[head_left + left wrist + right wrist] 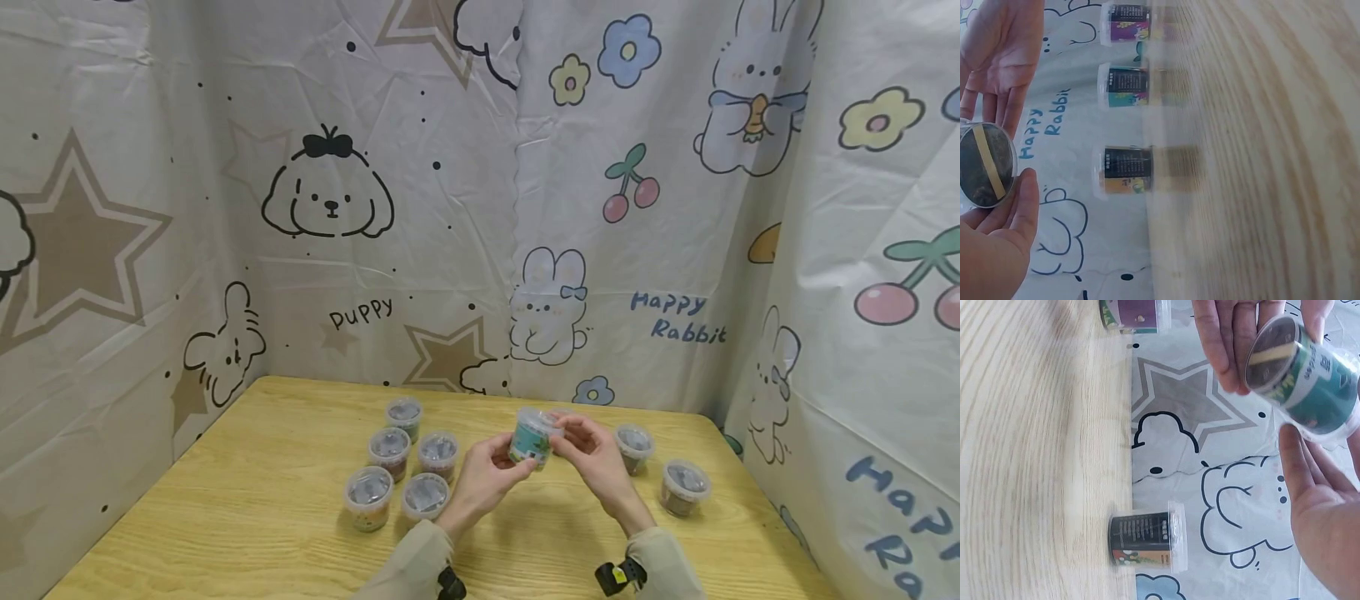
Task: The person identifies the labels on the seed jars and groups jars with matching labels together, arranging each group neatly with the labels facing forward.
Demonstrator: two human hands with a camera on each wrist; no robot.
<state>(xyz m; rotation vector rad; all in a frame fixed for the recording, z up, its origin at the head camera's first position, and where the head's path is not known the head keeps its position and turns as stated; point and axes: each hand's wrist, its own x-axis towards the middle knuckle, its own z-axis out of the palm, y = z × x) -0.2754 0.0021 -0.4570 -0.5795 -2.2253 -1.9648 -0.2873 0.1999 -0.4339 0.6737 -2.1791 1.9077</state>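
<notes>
A small clear plastic tub (531,442) with a teal label and a transparent lid is held up above the table, between both hands. My left hand (487,475) grips its side, thumb near the base. My right hand (596,467) pinches at the lid's rim with thumb and fingertips. In the right wrist view the tub (1319,384) is tilted, its base showing dark contents and a beige strip. The left wrist view shows the same round base (986,165) beside the left hand's fingers.
Several similar lidded tubs stand grouped on the wooden table (262,500) left of the hands, among them a front tub (369,497). To the right stand a tub (634,450) near the right hand and another tub (684,489). A printed cloth (450,208) hangs behind the table.
</notes>
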